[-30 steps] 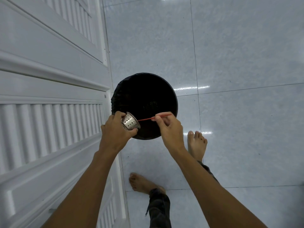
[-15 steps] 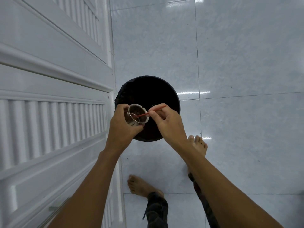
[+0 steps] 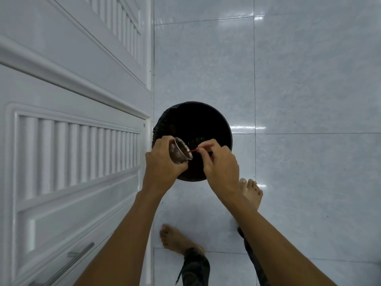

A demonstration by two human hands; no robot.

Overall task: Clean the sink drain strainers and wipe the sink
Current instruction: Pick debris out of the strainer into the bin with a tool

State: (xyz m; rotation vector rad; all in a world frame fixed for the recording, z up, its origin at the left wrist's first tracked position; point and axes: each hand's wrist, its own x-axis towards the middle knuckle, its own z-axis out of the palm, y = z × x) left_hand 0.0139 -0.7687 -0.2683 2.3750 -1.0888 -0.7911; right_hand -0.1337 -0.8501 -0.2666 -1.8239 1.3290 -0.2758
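My left hand (image 3: 164, 162) grips a small perforated metal sink strainer (image 3: 179, 151), tilted with its open mouth facing right over a round black trash bin (image 3: 214, 122). Dark debris lines the strainer's inside. My right hand (image 3: 220, 164) pinches a thin red stick (image 3: 194, 150), and its tip reaches into the strainer's mouth. Both hands hover above the near part of the bin. The sink is not in view.
White louvred cabinet doors (image 3: 78, 153) with a metal bar handle (image 3: 70, 263) fill the left side, right beside the bin. Pale glossy floor tiles (image 3: 309, 100) spread to the right. My bare feet (image 3: 252, 193) stand just behind the bin.
The strainer has turned from bottom-up to mouth-open facing the stick. The red stick's tip has gone into the strainer. Both hands stay over the bin.
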